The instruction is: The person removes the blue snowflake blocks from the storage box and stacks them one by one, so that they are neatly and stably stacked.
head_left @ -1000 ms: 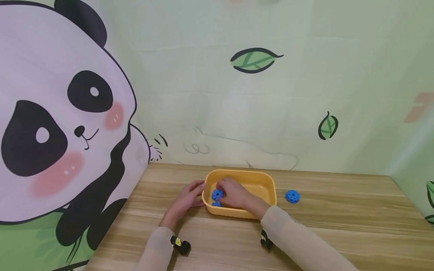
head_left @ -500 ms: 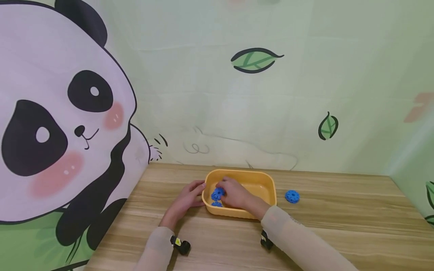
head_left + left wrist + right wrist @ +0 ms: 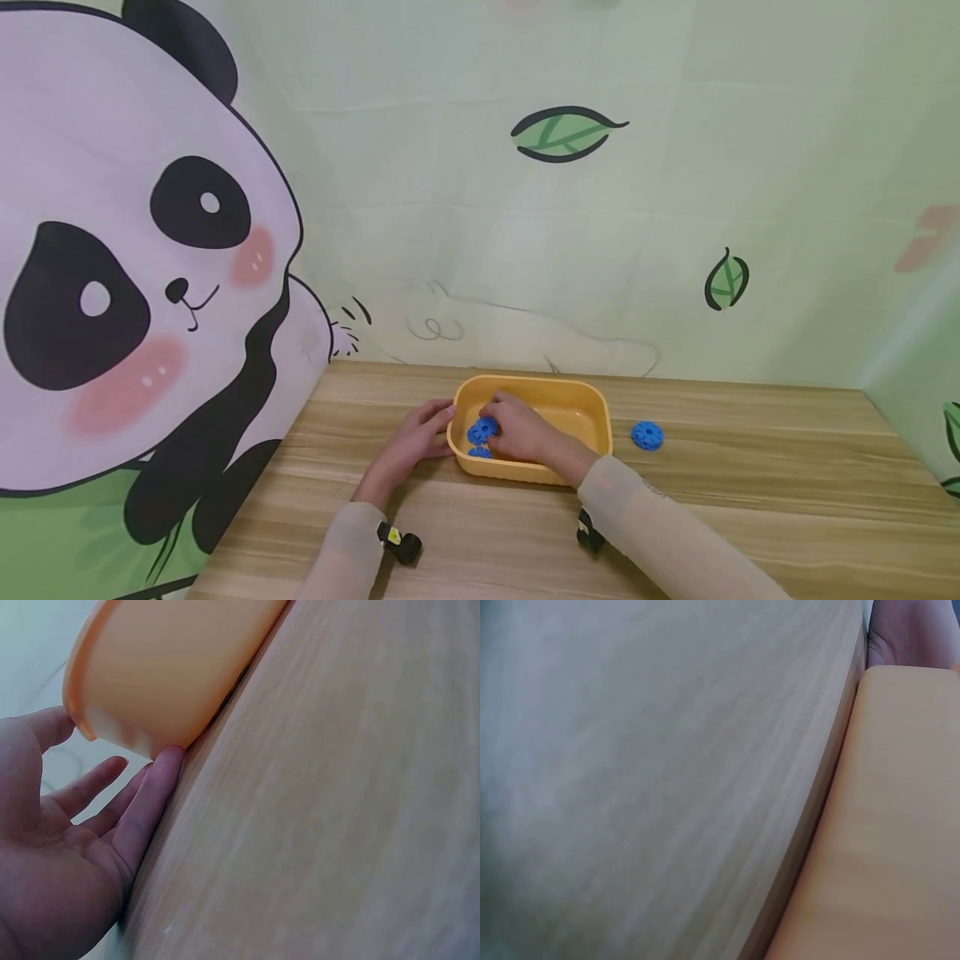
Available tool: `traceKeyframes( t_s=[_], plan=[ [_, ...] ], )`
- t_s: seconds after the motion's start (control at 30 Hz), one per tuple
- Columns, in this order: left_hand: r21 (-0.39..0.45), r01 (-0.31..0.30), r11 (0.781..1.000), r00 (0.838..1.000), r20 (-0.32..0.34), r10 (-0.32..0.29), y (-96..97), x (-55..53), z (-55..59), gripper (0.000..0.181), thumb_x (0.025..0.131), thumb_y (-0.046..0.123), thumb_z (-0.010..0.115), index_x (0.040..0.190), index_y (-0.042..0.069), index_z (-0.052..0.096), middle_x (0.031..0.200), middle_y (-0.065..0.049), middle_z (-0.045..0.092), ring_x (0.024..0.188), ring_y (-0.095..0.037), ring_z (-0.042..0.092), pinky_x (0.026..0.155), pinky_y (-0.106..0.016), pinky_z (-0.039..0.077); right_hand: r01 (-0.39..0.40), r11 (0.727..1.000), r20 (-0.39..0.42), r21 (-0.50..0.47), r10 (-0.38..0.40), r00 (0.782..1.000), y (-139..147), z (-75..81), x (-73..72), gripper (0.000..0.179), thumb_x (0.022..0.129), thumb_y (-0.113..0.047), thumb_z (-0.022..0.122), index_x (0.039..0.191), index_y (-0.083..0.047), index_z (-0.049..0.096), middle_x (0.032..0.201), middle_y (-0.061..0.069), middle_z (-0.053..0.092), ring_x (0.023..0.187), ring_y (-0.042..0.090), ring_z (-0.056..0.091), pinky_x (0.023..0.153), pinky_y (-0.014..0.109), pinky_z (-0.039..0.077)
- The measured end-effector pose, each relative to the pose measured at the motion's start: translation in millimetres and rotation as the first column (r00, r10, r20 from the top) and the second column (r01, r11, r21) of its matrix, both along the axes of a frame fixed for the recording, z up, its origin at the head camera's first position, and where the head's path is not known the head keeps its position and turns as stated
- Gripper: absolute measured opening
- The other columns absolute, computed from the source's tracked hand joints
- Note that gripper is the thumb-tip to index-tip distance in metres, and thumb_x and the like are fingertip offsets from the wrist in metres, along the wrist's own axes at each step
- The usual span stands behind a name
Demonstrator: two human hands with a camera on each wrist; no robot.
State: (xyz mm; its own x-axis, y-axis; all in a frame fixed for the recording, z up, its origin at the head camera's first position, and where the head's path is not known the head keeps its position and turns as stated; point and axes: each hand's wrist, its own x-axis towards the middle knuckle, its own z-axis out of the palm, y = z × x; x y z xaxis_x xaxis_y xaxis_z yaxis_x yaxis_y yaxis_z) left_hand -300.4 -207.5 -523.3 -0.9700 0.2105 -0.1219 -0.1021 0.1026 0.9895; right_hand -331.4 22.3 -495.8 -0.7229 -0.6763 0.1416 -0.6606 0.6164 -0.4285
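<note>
A yellow plastic basin (image 3: 573, 417) sits on the wooden table. My right hand (image 3: 523, 429) reaches into its left half, thumb and forefinger pinching a blue notched snowflake disc (image 3: 487, 427). More blue discs (image 3: 480, 452) lie in the basin near the pinched one, partly hidden by the front wall. At the basin's left end, my left hand (image 3: 412, 438) touches the outside with extended fingers. The left wrist view has a fingertip (image 3: 171, 754) low against the basin wall (image 3: 180, 671) and the thumb at its rim. From the right wrist only the basin's outer side (image 3: 885, 817) shows.
To the right of the basin, blue discs (image 3: 647, 435) lie stacked on the table (image 3: 750, 467). A fabric backdrop (image 3: 420, 208) with a printed panda and leaves stands behind the table. Both wrists carry small black cameras (image 3: 406, 547).
The blue disc at my right fingertips has tilted and shifted slightly up and right, showing another disc beneath it. My left hand and the basin have stayed in place.
</note>
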Motion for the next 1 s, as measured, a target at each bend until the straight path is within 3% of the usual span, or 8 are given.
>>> traceKeyframes(
  t_s=[0.33,0.5,0.67,1.0],
  plan=[
    [-0.002,0.002,1.000,1.000,-0.001,-0.002,0.7,-1.5,-0.4,0.062,0.109,0.044,0.058,0.155,0.003,0.048,0.152,-0.024,0.052,0.130,-0.036,0.061,0.092,-0.042,0.063,-0.032,0.999,-0.026,-0.017,0.032,0.999,5.7,7.2,1.9,0.033,0.093,-0.011,0.078,0.121,0.006,0.072,0.109,0.014,0.067,0.094,0.024,0.061,0.094,0.042,0.057],
    [0.020,-0.007,1.000,1.000,-0.001,0.007,2.2,-1.2,-0.7,0.061,0.109,0.042,0.060,0.154,0.002,0.049,0.151,-0.025,0.053,0.129,-0.036,0.062,0.092,-0.043,0.063,-0.034,0.999,0.035,-0.028,0.035,0.999,19.4,15.4,1.0,0.032,0.094,-0.014,0.079,0.120,0.005,0.073,0.105,0.009,0.067,0.094,0.020,0.060,0.091,0.039,0.058],
    [0.022,-0.011,1.000,1.000,-0.009,0.011,3.2,-0.5,0.0,0.062,0.109,0.043,0.060,0.153,0.001,0.049,0.150,-0.024,0.054,0.130,-0.036,0.061,0.092,-0.043,0.063,-0.017,0.998,0.095,-0.055,0.022,0.995,42.4,30.3,1.8,0.028,0.096,-0.012,0.078,0.119,0.004,0.072,0.108,0.008,0.069,0.101,0.023,0.065,0.094,0.041,0.059],
    [0.008,-0.008,1.000,1.000,-0.011,0.008,2.6,-0.7,0.1,0.061,0.109,0.043,0.059,0.154,0.002,0.048,0.152,-0.023,0.053,0.135,-0.038,0.057,0.092,-0.042,0.063,-0.054,0.995,-0.047,-0.085,0.050,0.998,103.8,61.4,6.1,0.023,0.095,-0.011,0.079,0.113,0.003,0.074,0.103,0.007,0.072,0.098,0.026,0.069,0.089,0.041,0.061]
  ],
)
